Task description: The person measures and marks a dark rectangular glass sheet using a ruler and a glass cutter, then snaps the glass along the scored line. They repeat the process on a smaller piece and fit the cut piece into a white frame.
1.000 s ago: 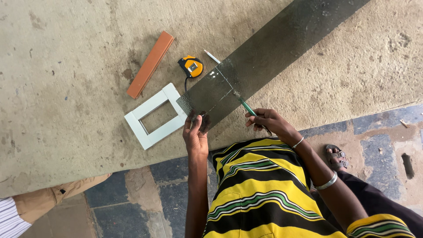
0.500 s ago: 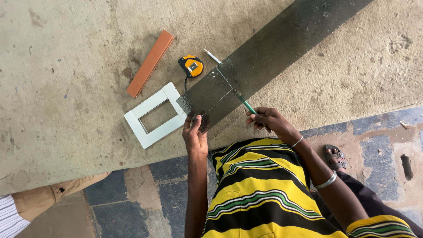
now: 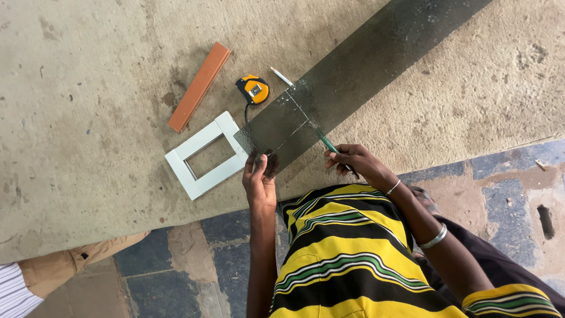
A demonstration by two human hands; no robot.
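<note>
Glass strip (image 3: 353,88): flat on the slab (image 3: 88,118), near end pinned under my left hand (image 3: 261,176); stiff, brittle, likely sharp-edged, best held flat-palmed. My right hand (image 3: 353,162) grips a green cutter (image 3: 326,143) at the glass edge. Beyond my left hand: white frame (image 3: 206,156), tape measure (image 3: 254,89).

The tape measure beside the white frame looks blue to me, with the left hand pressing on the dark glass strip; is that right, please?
Not quite: in the head view the tape measure is yellow and black. It does lie beside the white frame, and the left hand presses on the dark glass strip.
</note>
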